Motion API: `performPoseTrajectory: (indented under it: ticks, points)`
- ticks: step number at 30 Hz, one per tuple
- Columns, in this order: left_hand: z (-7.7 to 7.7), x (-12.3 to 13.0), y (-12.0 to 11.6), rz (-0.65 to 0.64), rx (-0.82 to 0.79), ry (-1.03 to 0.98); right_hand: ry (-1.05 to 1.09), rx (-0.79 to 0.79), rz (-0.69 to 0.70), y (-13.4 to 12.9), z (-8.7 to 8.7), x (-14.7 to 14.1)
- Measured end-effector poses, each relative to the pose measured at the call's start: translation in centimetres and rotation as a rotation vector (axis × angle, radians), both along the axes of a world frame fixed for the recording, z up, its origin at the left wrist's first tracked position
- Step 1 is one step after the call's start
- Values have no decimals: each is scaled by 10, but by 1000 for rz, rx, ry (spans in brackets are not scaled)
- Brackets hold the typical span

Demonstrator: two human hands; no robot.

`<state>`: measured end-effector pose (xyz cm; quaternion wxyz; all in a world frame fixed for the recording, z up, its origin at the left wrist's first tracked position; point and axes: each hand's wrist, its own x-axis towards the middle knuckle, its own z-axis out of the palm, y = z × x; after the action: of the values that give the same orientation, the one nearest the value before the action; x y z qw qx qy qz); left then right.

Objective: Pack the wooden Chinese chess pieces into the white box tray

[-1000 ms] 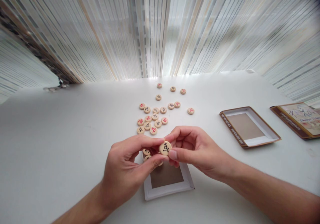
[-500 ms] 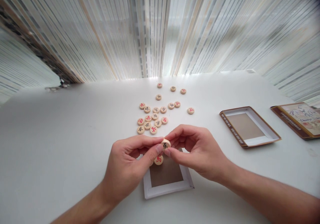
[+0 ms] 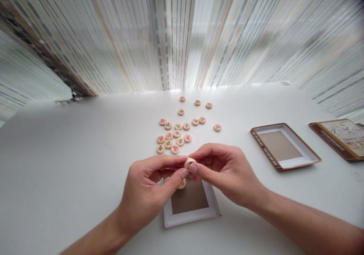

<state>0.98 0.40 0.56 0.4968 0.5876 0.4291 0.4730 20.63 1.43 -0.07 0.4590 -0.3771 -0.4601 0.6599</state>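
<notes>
Between the fingertips of both hands is a round wooden Chinese chess piece [image 3: 189, 161], held above a shallow cardboard box tray [image 3: 190, 218] with a white rim and brown floor. My left hand [image 3: 153, 183] pinches it from the left with thumb and index finger. From the right, my right hand [image 3: 222, 168] grips it, its thumb covering most of the marked face. Under my left fingers, a red-marked chess piece [image 3: 182, 183] shows in the tray, with part of another beside it. Loose chess pieces [image 3: 175, 149] marked red or black lie face up just beyond my hands.
A second open box part [image 3: 284, 147] with a brown edge lies to the right. Beyond it sits a printed box lid [image 3: 348, 139]. More pieces are scattered toward the back of the white table [image 3: 85, 164], where a striped string curtain [image 3: 182, 35] hangs.
The held piece has turned, and my right thumb has slid over its black character. My left thumb has shifted slightly, covering more of the red piece below. The view has moved a little.
</notes>
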Motion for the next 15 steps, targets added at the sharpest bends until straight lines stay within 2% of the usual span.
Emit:
performPoseTrajectory:
  ticks: [7,12,15]
  points:
    - [-1,-2,0,78,35,9,-25,139,-6,0,-4,2]
    - [0,-3,0,75,23,-35,16,181,-50,-1,-7,2]
    - [1,-2,1,64,17,-81,28,168,-29,-1,-5,2]
